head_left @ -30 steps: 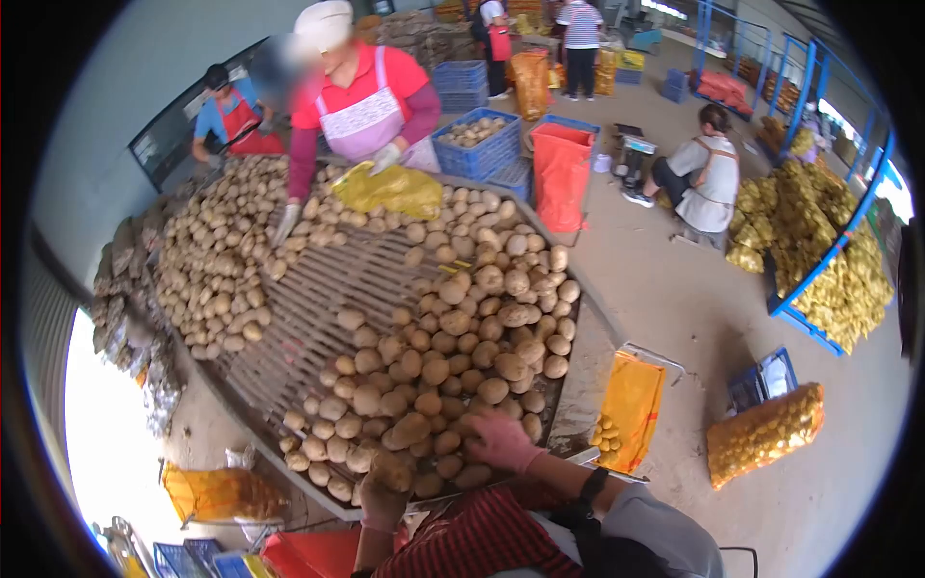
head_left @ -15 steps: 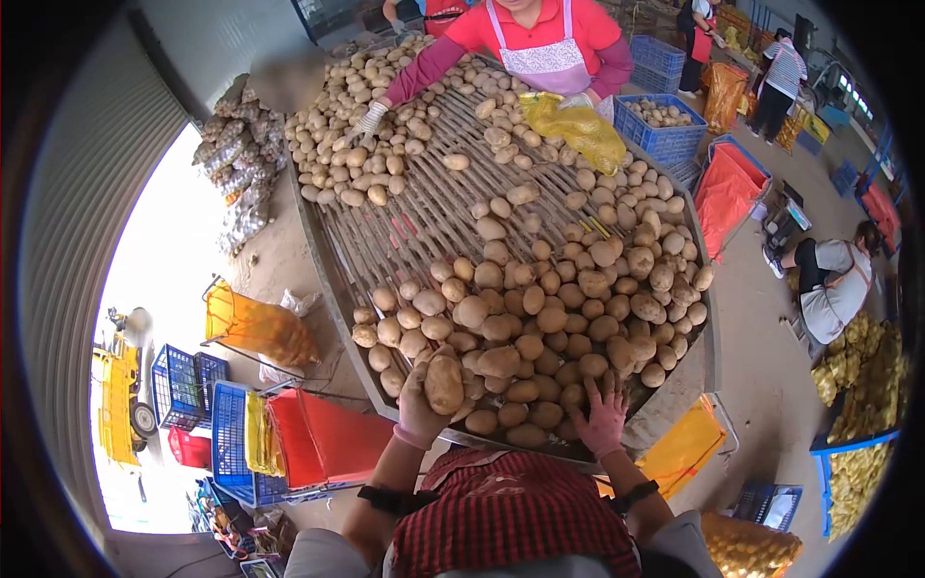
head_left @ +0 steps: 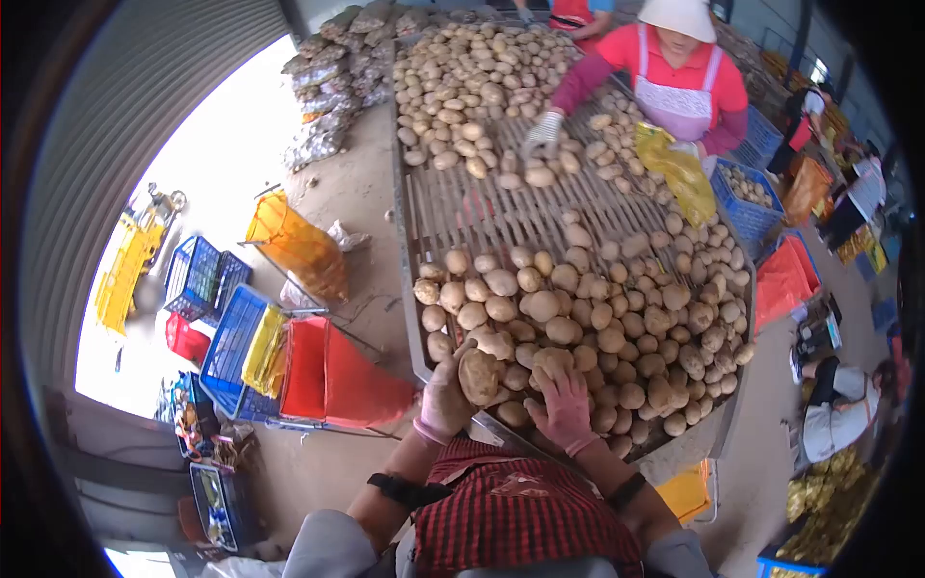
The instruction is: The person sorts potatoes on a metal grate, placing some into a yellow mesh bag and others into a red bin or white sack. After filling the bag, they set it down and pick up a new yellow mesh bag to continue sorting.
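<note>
Slatted table heaped with potatoes, most densely over its near half and far end; bare slats between. Left hand at the table's near edge, fingers and thumb closed round a large potato, just above the rim. Right hand beside it, over the table's near edge, fingers spread on a second potato; cannot tell whether it grips or only rests. Across the table, a co-worker's gloved hand reaches over the slats; yellow net bag on the table's right side. Left of the table: red sack, blue crate.
</note>
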### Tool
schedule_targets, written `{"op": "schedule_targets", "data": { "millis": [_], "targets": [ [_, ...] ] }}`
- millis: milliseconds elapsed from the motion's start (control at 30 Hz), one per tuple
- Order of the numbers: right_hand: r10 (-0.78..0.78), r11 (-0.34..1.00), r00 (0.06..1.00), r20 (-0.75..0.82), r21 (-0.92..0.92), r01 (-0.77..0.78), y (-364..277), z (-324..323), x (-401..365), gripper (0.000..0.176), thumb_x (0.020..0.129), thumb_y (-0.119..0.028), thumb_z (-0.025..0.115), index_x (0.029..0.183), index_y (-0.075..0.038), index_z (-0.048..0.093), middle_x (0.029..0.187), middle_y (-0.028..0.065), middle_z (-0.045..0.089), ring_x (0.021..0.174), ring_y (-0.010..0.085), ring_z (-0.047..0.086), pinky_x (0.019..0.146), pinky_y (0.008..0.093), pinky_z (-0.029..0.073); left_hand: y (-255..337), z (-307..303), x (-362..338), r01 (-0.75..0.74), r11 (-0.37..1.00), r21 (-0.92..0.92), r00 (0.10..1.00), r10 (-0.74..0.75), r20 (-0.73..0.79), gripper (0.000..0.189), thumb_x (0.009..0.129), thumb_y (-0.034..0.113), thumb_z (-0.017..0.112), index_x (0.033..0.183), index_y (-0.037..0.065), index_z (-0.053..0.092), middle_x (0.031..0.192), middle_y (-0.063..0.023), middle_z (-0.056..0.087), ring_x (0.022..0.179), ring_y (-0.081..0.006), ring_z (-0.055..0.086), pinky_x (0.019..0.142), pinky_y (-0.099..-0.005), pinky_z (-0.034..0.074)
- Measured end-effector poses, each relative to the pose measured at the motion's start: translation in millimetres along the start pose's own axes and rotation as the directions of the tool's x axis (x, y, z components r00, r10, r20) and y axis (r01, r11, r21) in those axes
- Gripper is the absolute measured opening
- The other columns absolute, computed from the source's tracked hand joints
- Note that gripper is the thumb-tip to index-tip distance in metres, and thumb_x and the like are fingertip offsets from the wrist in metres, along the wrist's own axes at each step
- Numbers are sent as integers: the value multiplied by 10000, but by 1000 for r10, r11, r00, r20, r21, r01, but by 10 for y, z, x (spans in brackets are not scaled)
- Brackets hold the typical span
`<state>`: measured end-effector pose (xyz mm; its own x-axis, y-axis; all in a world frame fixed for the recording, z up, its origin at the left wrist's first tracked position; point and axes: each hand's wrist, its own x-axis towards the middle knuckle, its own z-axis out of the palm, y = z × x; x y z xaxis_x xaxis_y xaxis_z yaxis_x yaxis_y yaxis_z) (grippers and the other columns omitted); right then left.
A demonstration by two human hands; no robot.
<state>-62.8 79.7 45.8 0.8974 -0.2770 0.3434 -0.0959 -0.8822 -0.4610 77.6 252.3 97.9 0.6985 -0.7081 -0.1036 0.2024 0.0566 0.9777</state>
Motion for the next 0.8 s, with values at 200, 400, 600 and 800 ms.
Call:
{"op": "schedule_targets", "data": {
  "millis": [200, 400, 600, 800],
  "targets": [
    [-35, 968, 980, 194, -238, 81, 204, 525, -164, 431, 849, -371, 565, 1197, -123, 621, 1389, 54, 477, 1382, 377, 285, 1120, 612, 150, -877, -523, -136, 158, 738, -656, 836, -454, -310, 327, 929, 303, 562, 1149, 61, 572, 959, -96, 662, 824, -223, 647, 658, -335, 537],
    [-35, 948, 964, 264, -296, 115, 135, 446, -139, 406, 805, -290, 589, 1164, -105, 625, 1405, 78, 458, 1398, 384, 261, 1130, 592, 157, -1114, -1188, -705, 124, 673, -729, 724, -564, -397, 391, 920, 450, 528, 1046, 88, 602, 907, -102, 656, 608, -233, 653, 397, -266, 454],
    [-41, 922, 952, 305, -354, 153, 98, 410, -166, 351, 822, -272, 567, 1112, -93, 651, 1388, 98, 470, 1379, 409, 274, 1134, 567, 187, -1666, -2033, -1564, -62, 513, -856, 329, -799, -503, 401, 923, 514, 496, 1045, 136, 545, 876, -89, 659, 587, -250, 642, 343, -275, 408],
    [155, 878, 923, 352, -478, 35, -169, 578, -53, 375, 808, -229, 573, 1151, -89, 629, 1404, 109, 452, 1369, 382, 302, 1134, 511, 228, -2236, -2523, -3673, -467, 286, -837, 122, -916, -381, 433, 936, 564, 432, 957, 153, 566, 716, -99, 633, 493, -250, 572, 347, -291, 443]
  ]
}}
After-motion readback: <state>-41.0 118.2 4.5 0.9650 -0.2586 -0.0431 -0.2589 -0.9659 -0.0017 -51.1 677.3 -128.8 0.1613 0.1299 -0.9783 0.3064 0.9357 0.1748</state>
